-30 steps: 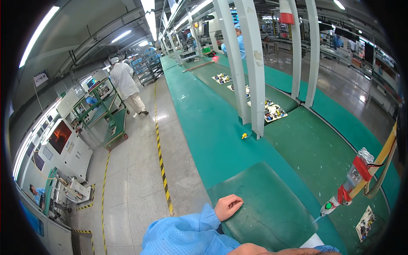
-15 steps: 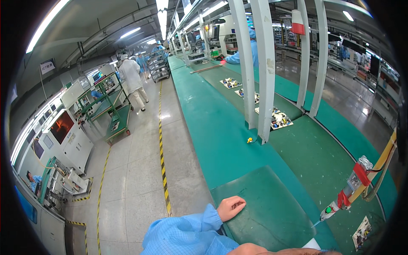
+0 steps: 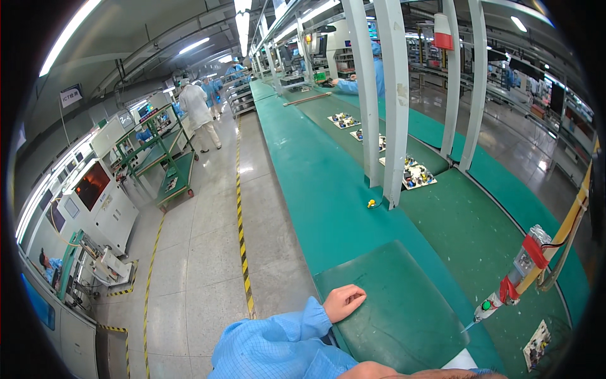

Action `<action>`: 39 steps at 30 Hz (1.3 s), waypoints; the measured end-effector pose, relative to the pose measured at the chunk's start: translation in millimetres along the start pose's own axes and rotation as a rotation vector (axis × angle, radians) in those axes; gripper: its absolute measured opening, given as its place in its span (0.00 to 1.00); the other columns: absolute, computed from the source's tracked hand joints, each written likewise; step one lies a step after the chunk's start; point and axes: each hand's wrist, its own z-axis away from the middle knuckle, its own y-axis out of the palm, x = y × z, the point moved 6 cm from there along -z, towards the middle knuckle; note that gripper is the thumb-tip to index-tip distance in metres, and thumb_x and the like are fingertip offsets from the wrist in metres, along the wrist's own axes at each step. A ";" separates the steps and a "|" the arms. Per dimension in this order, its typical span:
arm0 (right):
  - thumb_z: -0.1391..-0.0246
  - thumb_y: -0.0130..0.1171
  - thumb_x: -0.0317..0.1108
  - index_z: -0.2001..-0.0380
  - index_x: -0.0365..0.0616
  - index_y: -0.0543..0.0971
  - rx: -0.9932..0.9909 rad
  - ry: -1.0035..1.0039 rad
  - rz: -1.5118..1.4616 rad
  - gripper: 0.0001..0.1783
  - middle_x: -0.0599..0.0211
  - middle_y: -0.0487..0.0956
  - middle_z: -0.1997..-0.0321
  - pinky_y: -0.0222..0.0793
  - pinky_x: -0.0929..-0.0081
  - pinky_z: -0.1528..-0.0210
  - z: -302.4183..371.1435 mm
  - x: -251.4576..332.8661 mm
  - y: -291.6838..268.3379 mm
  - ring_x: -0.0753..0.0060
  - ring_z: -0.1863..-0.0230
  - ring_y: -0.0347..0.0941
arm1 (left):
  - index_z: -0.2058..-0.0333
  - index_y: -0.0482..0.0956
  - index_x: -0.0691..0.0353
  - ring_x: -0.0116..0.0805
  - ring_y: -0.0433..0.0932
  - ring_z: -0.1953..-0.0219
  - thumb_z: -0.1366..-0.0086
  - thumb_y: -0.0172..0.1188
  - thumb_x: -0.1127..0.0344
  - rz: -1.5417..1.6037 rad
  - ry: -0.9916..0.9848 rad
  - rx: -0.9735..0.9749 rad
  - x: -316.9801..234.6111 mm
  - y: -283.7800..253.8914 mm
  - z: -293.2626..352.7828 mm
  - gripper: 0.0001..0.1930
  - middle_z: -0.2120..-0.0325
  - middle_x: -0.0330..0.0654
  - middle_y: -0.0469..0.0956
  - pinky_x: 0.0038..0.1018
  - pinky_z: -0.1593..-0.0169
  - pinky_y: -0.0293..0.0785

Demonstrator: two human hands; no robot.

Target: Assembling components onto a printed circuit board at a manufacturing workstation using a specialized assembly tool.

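Observation:
My left hand (image 3: 344, 302), in a blue sleeve (image 3: 278, 344), rests at the left edge of a dark green mat (image 3: 404, 303) on the bench. Its back is turned up and its fingers are curled in, with nothing visible in them. My right hand does not show. To the right of the mat hangs a dispenser-like tool (image 3: 505, 292) with a thin pale tip, a green button and red tape, fixed along a yellow pole. A white piece (image 3: 459, 361) of something I cannot make out lies at the mat's near edge.
Several populated circuit boards (image 3: 418, 175) lie on the green line, one more board (image 3: 536, 346) at near right. White posts (image 3: 392, 107) rise beyond the mat, with a small yellow object (image 3: 372, 203) beside them. At left stand a green cart (image 3: 173, 180) and a walking person (image 3: 197, 110).
My left hand has turned slightly so its back faces up more, staying at the same spot. The walking person in white has shifted slightly, and the far worker's arm has moved.

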 end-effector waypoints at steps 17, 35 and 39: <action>0.42 0.43 0.28 0.73 0.31 0.77 0.215 0.038 -0.015 0.14 0.39 0.77 0.66 0.71 0.42 0.59 -10.4 -3.9 4.9 0.36 0.65 0.75 | 0.64 0.80 0.63 0.25 0.73 0.76 0.38 0.59 0.68 0.013 -0.017 -0.001 5.4 0.4 0.6 0.06 0.73 0.40 0.77 0.22 0.73 0.68; 0.42 0.43 0.29 0.73 0.30 0.77 0.433 0.098 -0.013 0.14 0.39 0.77 0.65 0.70 0.42 0.58 -26.5 -3.5 13.3 0.36 0.64 0.75 | 0.64 0.80 0.64 0.25 0.72 0.78 0.39 0.59 0.68 0.018 0.031 -0.021 4.2 -1.7 0.3 0.07 0.74 0.40 0.76 0.22 0.74 0.68; 0.42 0.43 0.29 0.73 0.30 0.77 0.479 0.109 -0.012 0.14 0.39 0.77 0.65 0.70 0.42 0.58 -29.4 -3.6 15.1 0.36 0.64 0.75 | 0.66 0.79 0.64 0.29 0.74 0.78 0.39 0.59 0.68 0.031 0.019 -0.024 1.9 -3.4 -0.6 0.06 0.76 0.41 0.75 0.25 0.73 0.70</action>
